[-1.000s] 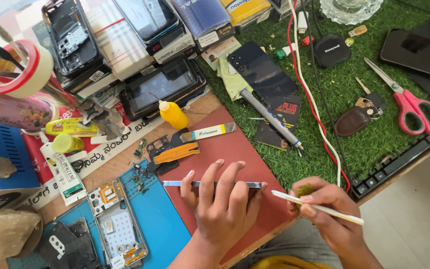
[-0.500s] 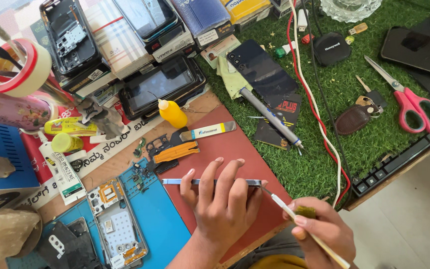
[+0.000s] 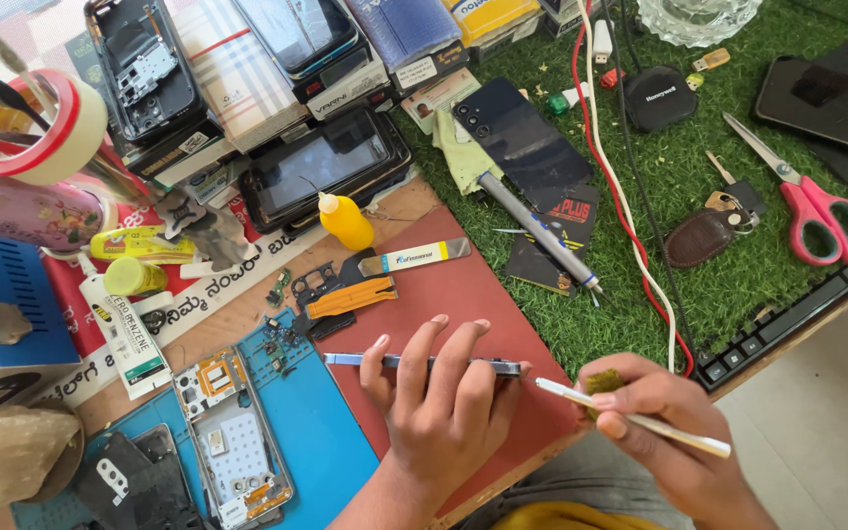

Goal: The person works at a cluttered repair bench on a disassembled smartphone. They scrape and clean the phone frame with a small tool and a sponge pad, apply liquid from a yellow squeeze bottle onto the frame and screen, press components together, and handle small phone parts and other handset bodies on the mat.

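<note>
Left hand (image 3: 444, 407) is gripping a thin phone panel (image 3: 424, 362) on edge over the red mat (image 3: 463, 294), fingers curled over its top. Right hand (image 3: 664, 432) pinches a white stick tool (image 3: 630, 420), tip touching the panel's right end, plus an olive sponge bit (image 3: 603, 381).

Wooden bench (image 3: 414, 201) — green turf mat (image 3: 738, 285), red mat (image 3: 463, 294), blue mat (image 3: 326, 442) lie on it.

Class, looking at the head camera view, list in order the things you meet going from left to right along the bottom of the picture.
Opened phone body with circuit boards on the blue mat → left hand gripping a thin phone frame on edge → right hand holding a slim white stick tool.
</note>
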